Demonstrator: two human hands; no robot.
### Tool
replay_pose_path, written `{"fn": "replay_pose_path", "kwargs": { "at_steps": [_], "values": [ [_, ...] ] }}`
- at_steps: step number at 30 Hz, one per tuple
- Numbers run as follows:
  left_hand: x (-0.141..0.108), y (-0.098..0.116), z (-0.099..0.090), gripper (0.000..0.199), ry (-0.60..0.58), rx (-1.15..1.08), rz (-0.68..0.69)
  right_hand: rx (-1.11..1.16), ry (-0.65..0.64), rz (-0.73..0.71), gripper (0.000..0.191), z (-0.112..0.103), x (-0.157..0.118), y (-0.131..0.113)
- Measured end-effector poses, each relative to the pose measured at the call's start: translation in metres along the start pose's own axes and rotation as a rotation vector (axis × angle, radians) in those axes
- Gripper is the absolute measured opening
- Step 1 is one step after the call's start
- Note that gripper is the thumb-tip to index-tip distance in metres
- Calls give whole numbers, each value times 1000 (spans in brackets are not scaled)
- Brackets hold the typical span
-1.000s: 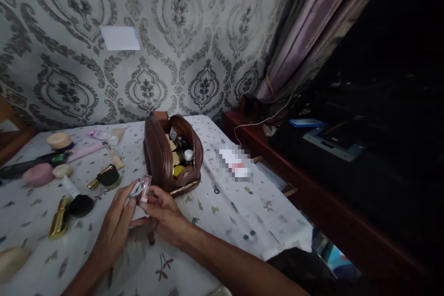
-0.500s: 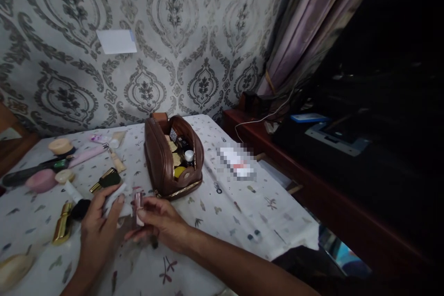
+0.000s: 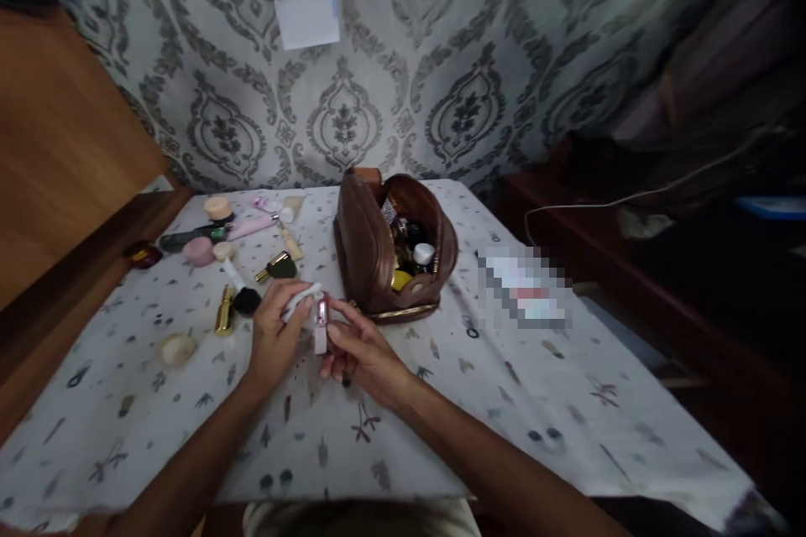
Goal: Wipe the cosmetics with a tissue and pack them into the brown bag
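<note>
Patterned wallpaper (image 3: 343, 122) rises at twelve o'clock behind the tablecloth (image 3: 453, 403). Above it, the right hand (image 3: 363, 346) pinches a pink tube (image 3: 321, 327); just beside it, the left hand (image 3: 274, 327) pinches a crumpled white cloth (image 3: 306, 298). From the pink tube, an open bag (image 3: 371, 243) with a white cap (image 3: 423, 253) inside stands between one and two o'clock, a brush (image 3: 247, 302) lies at ten, a gold tube (image 3: 223, 312) at nine, and a pixelated object (image 3: 525, 289) at three.
</note>
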State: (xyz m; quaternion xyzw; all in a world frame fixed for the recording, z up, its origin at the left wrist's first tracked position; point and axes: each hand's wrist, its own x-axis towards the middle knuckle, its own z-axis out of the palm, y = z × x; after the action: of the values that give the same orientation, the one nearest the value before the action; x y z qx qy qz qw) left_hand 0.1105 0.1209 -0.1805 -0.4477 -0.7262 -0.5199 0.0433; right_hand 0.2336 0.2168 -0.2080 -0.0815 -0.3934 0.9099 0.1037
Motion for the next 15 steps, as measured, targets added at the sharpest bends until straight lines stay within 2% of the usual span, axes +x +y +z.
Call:
{"fn": "replay_pose_path", "kwargs": {
  "at_steps": [5, 15],
  "values": [
    [0, 3, -3, 16, -17, -32, 28, -10, 21, 9, 74, 2, -1, -2],
    [1, 4, -7, 15, -29, 15, 129, -46, 86, 31, 82, 1, -1, -2]
  ]
}}
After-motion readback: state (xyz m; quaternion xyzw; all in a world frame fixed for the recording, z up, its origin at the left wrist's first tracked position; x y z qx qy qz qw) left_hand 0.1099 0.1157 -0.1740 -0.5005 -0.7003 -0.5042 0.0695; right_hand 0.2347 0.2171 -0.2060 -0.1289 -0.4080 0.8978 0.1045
